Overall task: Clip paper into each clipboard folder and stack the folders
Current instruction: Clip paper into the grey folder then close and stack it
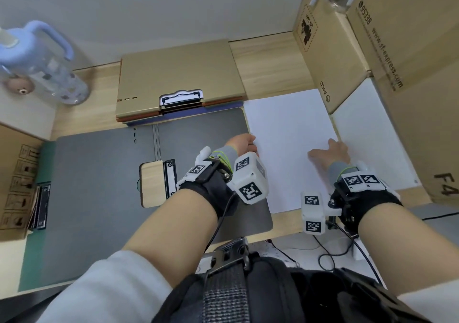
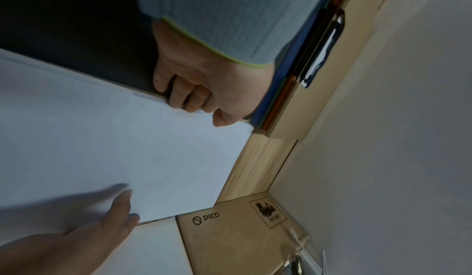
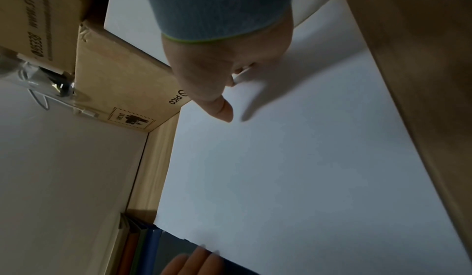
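A stack of white paper [image 1: 285, 128] lies on the wooden table, right of an open grey clipboard folder [image 1: 99, 186] whose black clip [image 1: 171, 178] sits at its middle. My left hand [image 1: 244, 143] is at the paper's left edge; in the left wrist view its curled fingers [image 2: 191, 99] and thumb pinch that edge of the paper [image 2: 127, 138]. My right hand [image 1: 330, 153] rests flat on the right side of the sheets, thumb spread out [image 3: 224, 109]. Behind the grey folder lies a stack of shut folders [image 1: 178, 74], tan on top, with a metal clip [image 1: 181, 99].
Cardboard boxes [image 1: 409, 74] and a PICO box [image 1: 320, 56] wall in the right side, with a white board [image 1: 372, 136] beside the paper. A clear water bottle [image 1: 49, 74] stands at the back left. Another box [image 1: 15, 178] holding clipboards [image 1: 41, 206] is at the left.
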